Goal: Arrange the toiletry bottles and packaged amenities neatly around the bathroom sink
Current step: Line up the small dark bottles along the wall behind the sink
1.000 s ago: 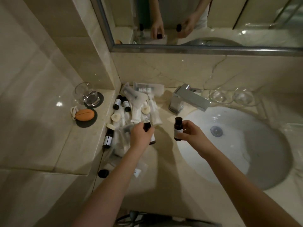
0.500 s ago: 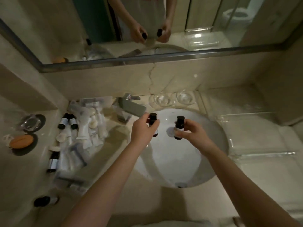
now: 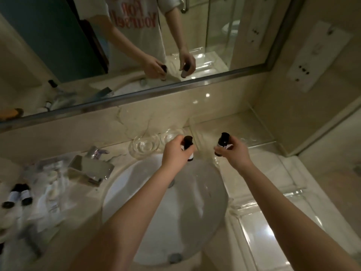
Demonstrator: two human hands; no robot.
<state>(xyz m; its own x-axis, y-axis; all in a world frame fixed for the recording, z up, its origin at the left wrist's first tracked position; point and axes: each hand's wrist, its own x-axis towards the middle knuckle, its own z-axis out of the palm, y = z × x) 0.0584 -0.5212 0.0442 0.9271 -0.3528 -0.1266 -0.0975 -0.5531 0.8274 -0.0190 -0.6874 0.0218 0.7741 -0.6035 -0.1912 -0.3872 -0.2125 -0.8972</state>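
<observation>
**Two bottles up, one in each hand, over the far side of the sink**

Containers first. Two clear glass dishes (image 3: 143, 145) sit side by side on the tabletop (image 3: 121, 155) at the far rim of the sink (image 3: 136, 184), and the marble shows through both. What the little bottles hold I cannot tell, as they are too dark to see into.

Now the hands. The left hand (image 3: 172, 153) has its grip wrapped round the first bottle (image 3: 188, 142), with the cap poking out on top. It is held over the sink's far rim, just beside the right-hand dish. The right hand (image 3: 235, 153) has its grip pinched on the second bottle (image 3: 223, 140), further right, above the tabletop past the sink's far right edge. The two bottles are held apart at about the same height.

Each bottle is small and dark, with a black cap and a white label, and roughly upright.

That makes four bottles in all: two in hand, and two spare bottles (image 3: 25, 195) lying side by side at the far left of the tabletop. Next to those is a heap of clear packets (image 3: 50, 192), too blurred to count. One faucet (image 3: 90, 169) stands between the heap and the sink. The mirror (image 3: 58, 55) reflects both hands and their bottles.
</observation>
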